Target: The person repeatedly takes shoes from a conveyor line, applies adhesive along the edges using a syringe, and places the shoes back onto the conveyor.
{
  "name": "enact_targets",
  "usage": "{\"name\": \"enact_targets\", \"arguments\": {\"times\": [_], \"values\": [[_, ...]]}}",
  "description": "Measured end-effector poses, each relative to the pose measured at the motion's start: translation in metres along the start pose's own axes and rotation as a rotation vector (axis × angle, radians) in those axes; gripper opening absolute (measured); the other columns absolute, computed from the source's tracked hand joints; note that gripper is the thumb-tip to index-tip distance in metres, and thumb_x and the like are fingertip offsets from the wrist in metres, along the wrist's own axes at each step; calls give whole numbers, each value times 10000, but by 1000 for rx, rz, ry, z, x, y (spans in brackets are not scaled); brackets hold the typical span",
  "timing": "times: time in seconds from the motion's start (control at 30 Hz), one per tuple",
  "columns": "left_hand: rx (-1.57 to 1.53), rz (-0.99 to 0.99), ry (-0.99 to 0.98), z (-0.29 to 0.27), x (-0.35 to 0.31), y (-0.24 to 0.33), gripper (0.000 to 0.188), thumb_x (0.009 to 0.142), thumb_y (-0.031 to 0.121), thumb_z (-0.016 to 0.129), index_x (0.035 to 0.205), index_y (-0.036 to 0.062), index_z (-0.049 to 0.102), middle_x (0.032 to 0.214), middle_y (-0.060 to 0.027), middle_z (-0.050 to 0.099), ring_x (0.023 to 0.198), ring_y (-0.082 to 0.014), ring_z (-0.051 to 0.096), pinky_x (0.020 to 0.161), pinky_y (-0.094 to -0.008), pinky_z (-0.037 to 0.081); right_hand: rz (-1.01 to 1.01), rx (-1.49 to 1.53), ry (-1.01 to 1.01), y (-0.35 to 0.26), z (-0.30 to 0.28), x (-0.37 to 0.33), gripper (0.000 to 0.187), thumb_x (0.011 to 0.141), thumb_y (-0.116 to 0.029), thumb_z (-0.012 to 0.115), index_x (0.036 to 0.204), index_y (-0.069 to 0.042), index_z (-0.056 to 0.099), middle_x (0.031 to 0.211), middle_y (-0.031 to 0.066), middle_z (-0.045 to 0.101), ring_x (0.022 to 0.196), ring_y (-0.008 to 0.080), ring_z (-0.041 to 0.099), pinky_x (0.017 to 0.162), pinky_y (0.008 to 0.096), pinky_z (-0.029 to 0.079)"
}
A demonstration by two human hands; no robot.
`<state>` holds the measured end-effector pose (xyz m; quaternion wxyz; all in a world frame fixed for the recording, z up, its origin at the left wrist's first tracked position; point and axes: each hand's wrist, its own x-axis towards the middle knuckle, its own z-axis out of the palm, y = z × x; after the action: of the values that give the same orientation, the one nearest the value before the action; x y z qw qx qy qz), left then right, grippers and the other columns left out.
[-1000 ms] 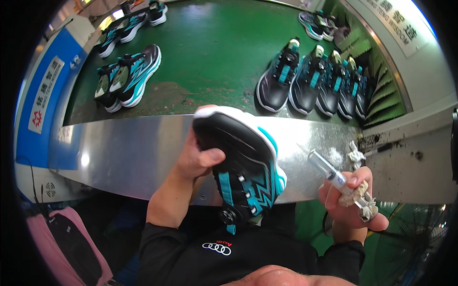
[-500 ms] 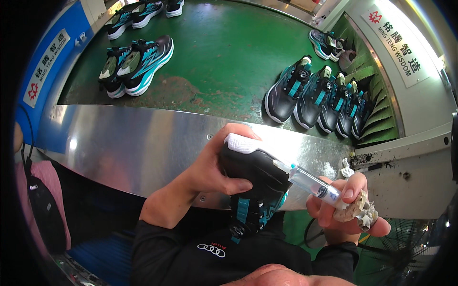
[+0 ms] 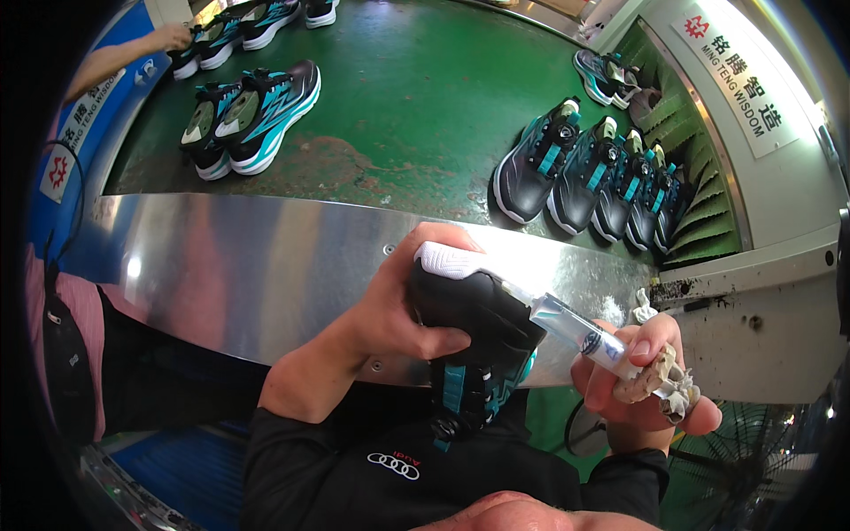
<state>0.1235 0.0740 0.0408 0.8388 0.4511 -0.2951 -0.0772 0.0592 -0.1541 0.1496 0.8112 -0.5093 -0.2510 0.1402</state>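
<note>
A black sports shoe (image 3: pixel 478 323) with turquoise trim and a white sole is tilted toe-up in front of me. My left hand (image 3: pixel 412 305) is wrapped round its toe end, thumb across the upper. In my right hand (image 3: pixel 624 376) is a clear plastic syringe (image 3: pixel 575 332) with a dark plunger. The syringe's tip meets the seam between sole and upper, though the exact contact is too small to make out. A crumpled, whitish wad (image 3: pixel 668 389) is bunched around the plunger end, among my right fingers.
A steel ledge (image 3: pixel 266 274) borders a green conveyor belt (image 3: pixel 398 97). Several finished-looking shoes (image 3: pixel 606 181) line its right side, by green strip flaps (image 3: pixel 708 195). A shoe pair (image 3: pixel 257 124) stands left. A co-worker's hand (image 3: pixel 168 37) reaches in at the far left. A fan (image 3: pixel 735 460) stands lower right.
The syringe has shifted slightly left and its tip sits closer along the sole edge. A co-worker's arm has come in at the upper left, at a shoe there.
</note>
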Motion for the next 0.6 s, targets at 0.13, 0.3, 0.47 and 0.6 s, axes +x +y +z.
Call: {"name": "enact_targets", "arguments": {"times": [0.13, 0.3, 0.47, 0.6], "values": [[2, -24, 42, 0, 0, 1, 725, 538, 121, 768, 1166, 71, 408, 1061, -157, 541, 980, -223, 556, 848, -350, 464, -16, 1, 5, 2, -2, -2, 728, 708, -653, 658, 1107, -71, 478, 685, 181, 605, 750, 230, 487, 523, 285, 370], [31, -63, 122, 0, 2, 3, 722, 552, 203, 756, 1166, 55, 406, 1090, -146, 537, 986, -222, 556, 853, -341, 464, -22, -4, 68, 7, -5, -11, 742, 698, -667, 655, 1110, -74, 488, 688, 163, 608, 731, 211, 471, 531, 287, 364], [-7, -74, 135, -4, 2, 5, 737, 573, 188, 761, 1199, 40, 401, 1085, -112, 541, 999, -205, 557, 869, -331, 464, -74, 100, -52, 16, -23, -19, 874, 685, -611, 705, 1183, 58, 444, 958, 174, 553, 868, 241, 573, 730, 299, 442], [-32, -126, 201, -5, 4, 8, 740, 604, 205, 775, 1216, 11, 407, 1082, -104, 562, 1009, -189, 562, 887, -326, 454, -115, 106, -108, 25, -32, -18, 891, 669, -593, 731, 1191, 67, 438, 946, 173, 547, 862, 237, 574, 729, 290, 450]]}}
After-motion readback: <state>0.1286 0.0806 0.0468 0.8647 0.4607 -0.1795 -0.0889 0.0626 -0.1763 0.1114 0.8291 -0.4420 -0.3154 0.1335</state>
